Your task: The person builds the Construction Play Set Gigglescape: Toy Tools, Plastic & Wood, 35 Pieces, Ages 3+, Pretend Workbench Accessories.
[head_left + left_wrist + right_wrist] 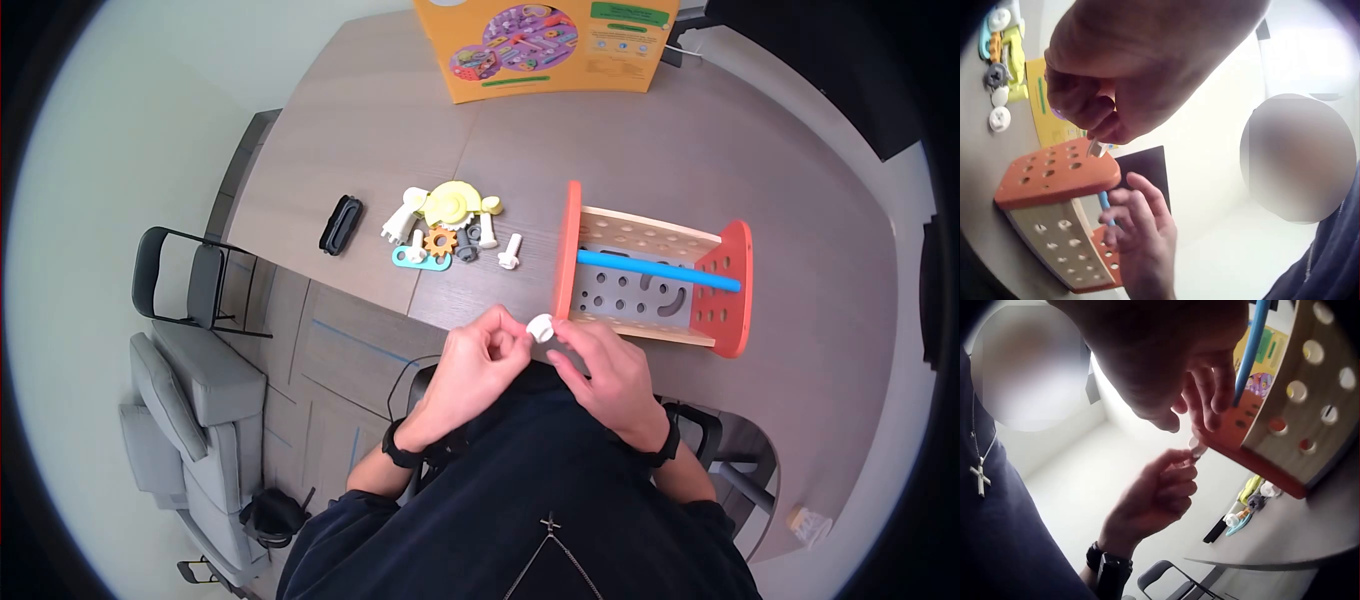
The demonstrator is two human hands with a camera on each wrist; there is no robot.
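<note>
In front of the chest, my left hand [485,355] pinches a small white plastic piece [540,328] between thumb and fingertips. It has a rounded end; the fingers hide the rest. My right hand [612,380] is just to its right, thumb apart from the fingers, fingertips close by the piece. In the left wrist view the right hand [1144,234] shows loosely bent fingers with nothing between them. Just beyond both hands stands a toy toolbox [650,335] with orange-red end panels, wooden sides full of holes and a blue rod handle [660,270].
Left of the toolbox lie a white bolt [510,252], an orange gear [440,241], a teal strip [420,262], a yellow half-disc [452,203] and grey pieces. A black case [342,225] is farther left. A yellow printed box [550,60] stands at the back.
</note>
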